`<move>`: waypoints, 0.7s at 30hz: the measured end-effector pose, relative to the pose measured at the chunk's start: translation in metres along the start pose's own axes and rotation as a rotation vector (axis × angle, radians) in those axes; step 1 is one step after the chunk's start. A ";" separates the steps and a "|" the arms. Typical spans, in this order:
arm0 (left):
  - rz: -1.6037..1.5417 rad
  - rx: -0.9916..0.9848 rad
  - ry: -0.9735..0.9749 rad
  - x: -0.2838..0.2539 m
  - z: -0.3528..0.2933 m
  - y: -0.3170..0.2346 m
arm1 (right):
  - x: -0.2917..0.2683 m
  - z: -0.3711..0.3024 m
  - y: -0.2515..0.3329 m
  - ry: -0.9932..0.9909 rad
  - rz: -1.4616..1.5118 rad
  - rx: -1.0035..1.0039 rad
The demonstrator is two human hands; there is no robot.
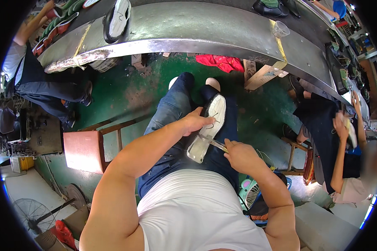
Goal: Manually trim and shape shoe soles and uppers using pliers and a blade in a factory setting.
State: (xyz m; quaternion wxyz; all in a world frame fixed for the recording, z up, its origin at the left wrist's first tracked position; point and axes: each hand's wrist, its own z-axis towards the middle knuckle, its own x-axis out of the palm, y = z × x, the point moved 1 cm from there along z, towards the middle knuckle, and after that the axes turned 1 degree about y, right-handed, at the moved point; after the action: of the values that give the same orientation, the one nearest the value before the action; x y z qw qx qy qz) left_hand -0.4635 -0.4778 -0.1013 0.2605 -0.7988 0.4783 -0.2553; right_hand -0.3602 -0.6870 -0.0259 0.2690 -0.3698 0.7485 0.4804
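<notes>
A dark shoe (217, 109) lies across my thighs with its white, stitched-edged underside facing up. Thin dark lace or thread ends stick up from the middle of that underside. My left hand (194, 121) is closed on the shoe's left side, thumb laid over the white face. In my right hand (241, 156) is a hammer (218, 144), gripped by its handle. Its metal head is over the shoe's nearer end; whether it touches the surface I cannot tell.
A metal-edged workbench (188, 44) curves across the far side, bearing another upturned shoe (117, 21) and a clear cup (280, 29). A stool (84, 151) stands at left, a small green fan (250, 193) at right. Co-workers sit on both sides; red cloth (220, 62) lies under the bench.
</notes>
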 end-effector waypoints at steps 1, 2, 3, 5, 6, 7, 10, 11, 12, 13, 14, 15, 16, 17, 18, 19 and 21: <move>-0.016 0.013 -0.005 0.001 -0.005 -0.003 | -0.005 0.004 0.005 0.054 -0.030 0.073; -0.032 0.027 -0.009 0.002 -0.009 -0.005 | -0.008 0.005 0.007 0.107 -0.061 0.147; -0.034 0.025 -0.011 0.000 -0.008 -0.002 | 0.001 0.007 0.000 0.110 -0.061 0.145; 0.003 0.083 -0.043 -0.004 -0.003 0.005 | 0.024 0.007 -0.018 -0.120 0.169 0.007; 0.001 0.081 -0.042 -0.004 -0.001 0.009 | 0.034 -0.002 -0.021 -0.117 0.169 0.008; 0.126 0.103 -0.084 -0.002 -0.003 0.007 | 0.039 -0.010 -0.019 -0.162 0.173 0.019; 0.339 0.147 -0.084 0.010 -0.023 0.011 | 0.035 -0.018 -0.025 -0.007 0.254 0.156; 0.345 0.197 -0.037 0.013 -0.025 0.013 | 0.029 -0.018 -0.026 0.195 0.321 0.268; 0.356 0.197 -0.026 0.009 -0.024 0.022 | 0.022 -0.021 -0.021 0.176 0.357 0.267; 0.262 0.226 0.028 0.007 -0.029 0.033 | 0.027 -0.026 -0.019 0.175 0.370 0.281; 0.165 0.252 0.081 0.007 -0.029 0.043 | 0.030 -0.029 -0.015 0.053 0.243 0.195; 0.056 0.188 0.099 0.004 -0.021 0.047 | 0.034 -0.032 -0.011 -0.066 0.113 0.109; 0.014 0.169 0.076 0.007 -0.023 0.042 | 0.037 -0.033 -0.006 -0.066 0.117 0.115; -0.030 0.152 0.051 0.010 -0.025 0.039 | 0.039 -0.035 0.001 -0.149 -0.003 0.051; -0.031 0.149 0.053 0.013 -0.024 0.041 | 0.041 -0.039 0.008 -0.231 -0.125 -0.016; 0.026 0.161 -0.010 0.014 -0.022 0.044 | 0.039 -0.040 0.014 -0.232 -0.128 -0.019; 0.080 0.178 -0.081 0.018 -0.016 0.057 | 0.036 -0.043 0.024 -0.154 -0.239 -0.022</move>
State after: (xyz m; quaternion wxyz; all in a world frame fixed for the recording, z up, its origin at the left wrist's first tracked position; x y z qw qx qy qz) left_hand -0.5026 -0.5195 -0.1243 0.3595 -0.7625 0.4743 -0.2537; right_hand -0.4022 -0.7310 -0.0237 0.3767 -0.4212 0.6711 0.4799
